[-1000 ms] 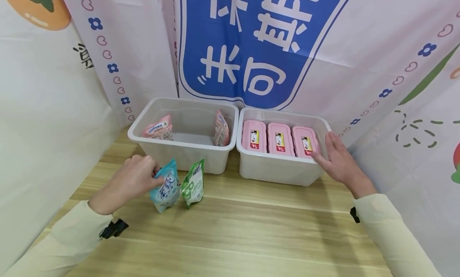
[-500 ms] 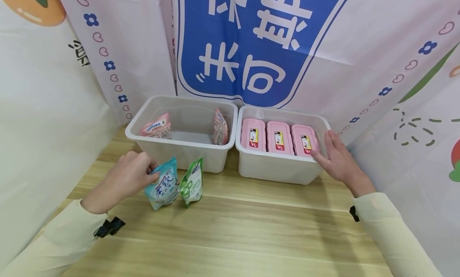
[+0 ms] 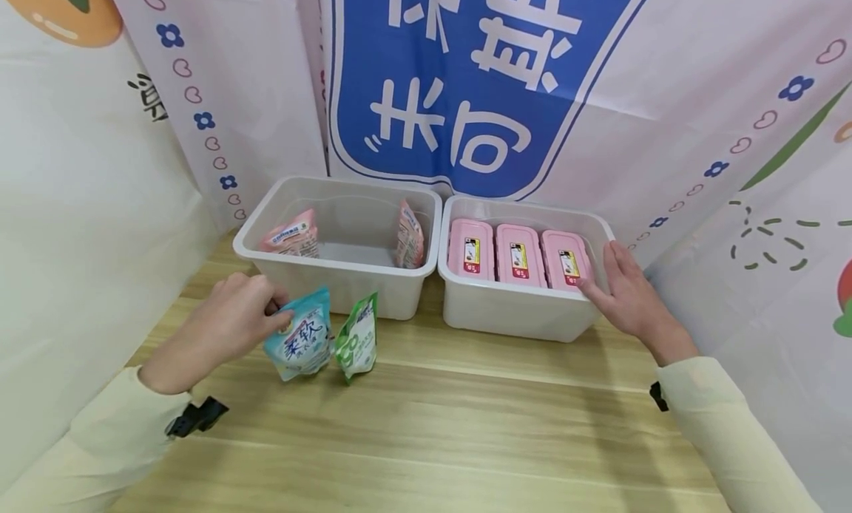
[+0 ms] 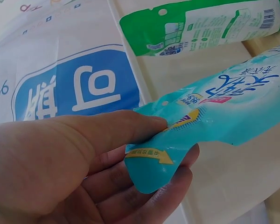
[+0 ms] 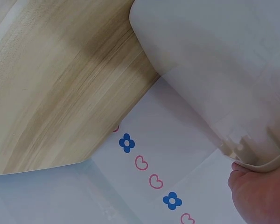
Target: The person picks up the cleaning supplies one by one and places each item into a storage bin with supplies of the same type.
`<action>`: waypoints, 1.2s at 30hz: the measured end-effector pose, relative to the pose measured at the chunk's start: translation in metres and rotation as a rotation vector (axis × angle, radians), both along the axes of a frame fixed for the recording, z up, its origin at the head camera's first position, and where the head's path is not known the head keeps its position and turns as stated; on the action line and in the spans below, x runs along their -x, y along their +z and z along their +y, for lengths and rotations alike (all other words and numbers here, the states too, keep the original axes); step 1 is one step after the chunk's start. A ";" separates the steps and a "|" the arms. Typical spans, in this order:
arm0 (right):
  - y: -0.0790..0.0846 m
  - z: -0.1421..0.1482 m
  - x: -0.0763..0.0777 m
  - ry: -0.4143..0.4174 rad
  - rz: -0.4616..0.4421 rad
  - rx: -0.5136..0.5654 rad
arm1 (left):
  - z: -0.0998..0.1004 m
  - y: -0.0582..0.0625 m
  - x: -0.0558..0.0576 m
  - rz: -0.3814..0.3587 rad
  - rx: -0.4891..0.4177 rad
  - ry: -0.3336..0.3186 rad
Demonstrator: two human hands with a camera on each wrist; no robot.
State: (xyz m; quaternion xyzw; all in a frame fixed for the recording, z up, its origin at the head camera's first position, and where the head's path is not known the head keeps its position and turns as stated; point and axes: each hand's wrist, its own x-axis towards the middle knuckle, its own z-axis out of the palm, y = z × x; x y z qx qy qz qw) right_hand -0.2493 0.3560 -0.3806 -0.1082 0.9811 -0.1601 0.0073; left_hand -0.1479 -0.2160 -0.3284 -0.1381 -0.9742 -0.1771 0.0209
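Observation:
My left hand (image 3: 222, 324) pinches the upper corner of a blue laundry detergent pouch (image 3: 305, 343). In the left wrist view, the thumb (image 4: 123, 126) lies on the printed face of the pouch, with fingers behind. A green-and-white pouch (image 3: 358, 341) stands just right of the blue one. At the corner of the right bin (image 3: 512, 315), my right hand (image 3: 629, 295) rests on the rim, fingers extended along its side and the thumb over the front edge. Three pink lidded boxes (image 3: 521, 256) sit in a row inside that bin.
The left bin (image 3: 339, 285) stands beside the right bin, holding a pink pouch (image 3: 293, 236) at its left end and another pink pouch (image 3: 409, 236) at its right end. A printed cloth backdrop (image 3: 566, 143) rises behind both bins. Wooden table (image 3: 426, 432) extends in front.
My left hand has shifted slightly left, tilting the blue pouch so its front turns more towards me. The right hand stays on the bin rim.

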 end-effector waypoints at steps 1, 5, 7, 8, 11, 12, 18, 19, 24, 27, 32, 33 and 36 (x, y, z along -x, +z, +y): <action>0.000 0.000 0.000 0.000 -0.003 -0.001 | 0.000 0.001 0.000 0.001 0.000 -0.001; 0.000 -0.001 0.000 -0.004 -0.007 -0.003 | -0.002 0.003 0.001 0.009 0.002 0.001; 0.000 -0.001 0.000 -0.005 -0.006 0.000 | -0.003 0.004 0.001 0.009 -0.001 0.000; 0.000 0.000 0.000 -0.005 -0.004 0.000 | -0.003 0.005 0.001 0.011 -0.001 -0.001; -0.001 0.000 0.000 -0.003 0.002 0.005 | -0.004 0.008 0.001 0.016 0.001 -0.002; -0.001 0.000 0.000 -0.002 0.004 0.006 | -0.004 0.009 0.001 0.018 0.001 -0.001; -0.002 0.000 0.000 -0.003 0.010 0.008 | -0.005 0.019 0.000 0.040 0.007 0.003; -0.002 0.000 0.000 -0.004 0.010 0.008 | -0.005 0.021 0.000 0.043 0.002 -0.001; -0.002 0.000 -0.001 -0.009 0.010 0.003 | -0.004 0.029 0.001 0.057 -0.016 -0.005; -0.002 0.000 0.000 -0.007 0.012 0.002 | -0.004 0.035 0.001 0.070 -0.001 -0.005; -0.002 0.001 0.001 0.002 0.014 -0.001 | -0.002 0.045 0.003 0.082 0.014 -0.004; -0.002 0.001 0.000 0.004 0.016 -0.002 | -0.002 0.046 0.004 0.081 0.013 -0.005; -0.002 0.001 0.000 0.005 0.017 0.003 | -0.001 0.052 0.006 0.065 0.008 -0.002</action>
